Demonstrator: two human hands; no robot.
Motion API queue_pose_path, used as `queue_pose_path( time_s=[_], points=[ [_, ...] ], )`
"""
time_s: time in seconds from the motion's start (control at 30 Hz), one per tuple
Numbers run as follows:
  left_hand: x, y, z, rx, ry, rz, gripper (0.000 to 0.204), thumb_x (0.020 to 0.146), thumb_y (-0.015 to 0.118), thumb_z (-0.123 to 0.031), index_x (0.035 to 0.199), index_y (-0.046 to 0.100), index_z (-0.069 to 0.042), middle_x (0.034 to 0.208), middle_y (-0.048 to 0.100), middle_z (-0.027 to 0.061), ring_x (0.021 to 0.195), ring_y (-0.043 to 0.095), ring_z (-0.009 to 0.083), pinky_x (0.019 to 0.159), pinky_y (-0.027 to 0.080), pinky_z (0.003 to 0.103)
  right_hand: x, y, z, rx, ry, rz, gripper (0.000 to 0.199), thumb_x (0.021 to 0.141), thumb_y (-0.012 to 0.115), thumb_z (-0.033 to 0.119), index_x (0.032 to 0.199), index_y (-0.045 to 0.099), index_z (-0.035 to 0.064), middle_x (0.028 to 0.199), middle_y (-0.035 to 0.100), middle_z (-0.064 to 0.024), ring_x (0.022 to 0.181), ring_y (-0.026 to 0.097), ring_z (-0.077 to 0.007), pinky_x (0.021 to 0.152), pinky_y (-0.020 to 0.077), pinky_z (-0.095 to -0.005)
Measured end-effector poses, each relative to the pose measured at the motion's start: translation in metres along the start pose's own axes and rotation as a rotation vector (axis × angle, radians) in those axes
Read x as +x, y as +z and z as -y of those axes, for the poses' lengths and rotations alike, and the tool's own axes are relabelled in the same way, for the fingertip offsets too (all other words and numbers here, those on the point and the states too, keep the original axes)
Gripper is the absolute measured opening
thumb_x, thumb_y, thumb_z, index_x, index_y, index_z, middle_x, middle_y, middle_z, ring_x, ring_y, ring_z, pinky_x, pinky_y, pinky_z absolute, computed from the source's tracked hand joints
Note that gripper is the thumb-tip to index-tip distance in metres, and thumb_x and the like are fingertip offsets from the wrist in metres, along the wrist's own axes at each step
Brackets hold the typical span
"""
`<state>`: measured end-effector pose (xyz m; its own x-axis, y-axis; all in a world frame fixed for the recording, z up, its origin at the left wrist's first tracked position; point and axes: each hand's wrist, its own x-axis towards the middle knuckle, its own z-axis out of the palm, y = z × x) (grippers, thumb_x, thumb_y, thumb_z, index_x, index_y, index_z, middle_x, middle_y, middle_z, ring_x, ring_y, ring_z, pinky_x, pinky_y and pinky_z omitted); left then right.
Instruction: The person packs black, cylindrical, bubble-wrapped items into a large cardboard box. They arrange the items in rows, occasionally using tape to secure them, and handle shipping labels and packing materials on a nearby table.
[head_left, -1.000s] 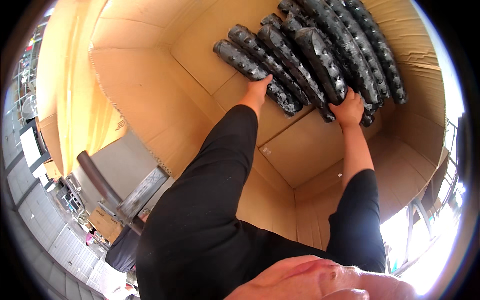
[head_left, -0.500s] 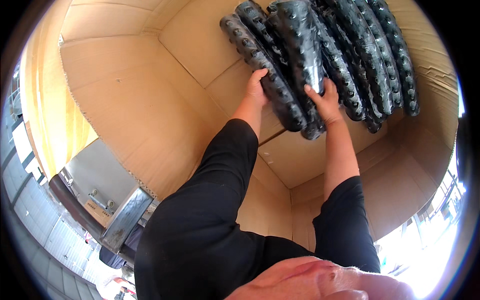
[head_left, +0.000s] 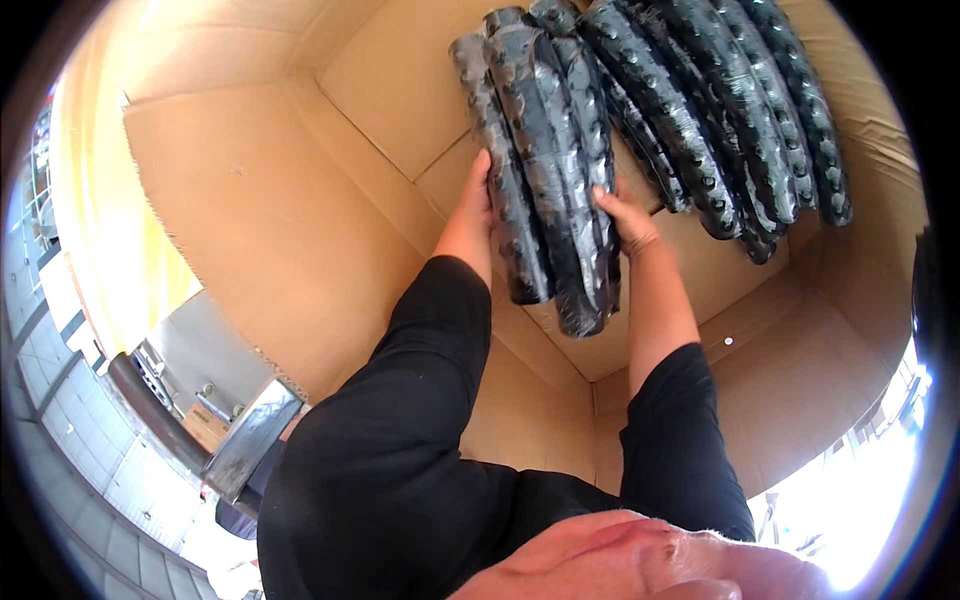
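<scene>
"Black rolls (head_left: 545,150) — is that what you have there?"

"Yes, at least three, side by side in shiny film, with bumps along them. My left hand (head_left: 472,212) is against the outer left roll, and my right hand (head_left: 630,218) is on the opposite side, thumb over the edge roll. So my hands are apart, with the bundle clamped between them. Most of my fingers are hidden; I can't tell how far they wrap underneath."

"Where in the box?"

"Inside the cardboard box (head_left: 270,190), over its floor, with their near ends toward its near corner. I can't tell whether they touch the floor."

"And the others?"

"More wrapped rolls (head_left: 735,130) lie slanted beside one another, toward the box's right edge. Their far ends come close to my bundle, but the near ends spread away from it — bare cardboard shows between."

"Anything else?"

"One small pale disc (head_left: 728,341) shows by the near right wall, too small to make out. Outside the box's left edge there's a grey metal beam (head_left: 255,435)."
</scene>
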<state>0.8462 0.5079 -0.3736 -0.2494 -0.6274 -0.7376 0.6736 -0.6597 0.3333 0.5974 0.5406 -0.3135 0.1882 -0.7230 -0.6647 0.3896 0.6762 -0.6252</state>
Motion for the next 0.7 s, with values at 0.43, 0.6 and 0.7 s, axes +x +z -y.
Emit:
queue_pose_path(
  time_s=[0.43, 0.6, 0.7],
  points=[
    [-0.151, 0.152, -0.08, 0.603, -0.023, 0.035, 0.079, 0.083, 0.059, -0.065, 0.139, 0.048, -0.011, 0.135, 0.053, 0.0093, 0.124, 0.048, 0.0284, 0.105, 0.038, 0.045, -0.186, 0.068, 0.084, -0.108, -0.26, -0.076, 0.118, 0.054, 0.094, 0.042, 0.143, 0.034, -0.0058, 0.137, 0.049, -0.0221, 0.13, 0.045, -0.033, 0.112, 0.0347, -0.04],
    [-0.194, 0.245, -0.096, 0.791, -0.039, 0.224, 0.078, 0.085, 0.058, -0.065, 0.14, 0.047, -0.011, 0.137, 0.052, 0.0091, 0.124, 0.047, 0.0282, 0.105, 0.037, 0.045, -0.267, 0.08, 0.132, -0.057, -0.515, -0.151, 0.115, 0.052, 0.094, 0.043, 0.142, 0.037, -0.0025, 0.134, 0.053, -0.0206, 0.129, 0.047, -0.031, 0.111, 0.036, -0.0391],
    [-0.22, 0.317, -0.096, 0.907, -0.05, 0.379, 0.078, 0.085, 0.057, -0.065, 0.141, 0.046, -0.011, 0.137, 0.051, 0.009, 0.125, 0.046, 0.028, 0.106, 0.037, 0.045, -0.3, 0.082, 0.153, -0.01, -0.691, -0.284, 0.117, 0.052, 0.094, 0.044, 0.142, 0.036, -0.0019, 0.133, 0.053, -0.0196, 0.128, 0.048, -0.0304, 0.11, 0.0372, -0.0395]
  ],
)
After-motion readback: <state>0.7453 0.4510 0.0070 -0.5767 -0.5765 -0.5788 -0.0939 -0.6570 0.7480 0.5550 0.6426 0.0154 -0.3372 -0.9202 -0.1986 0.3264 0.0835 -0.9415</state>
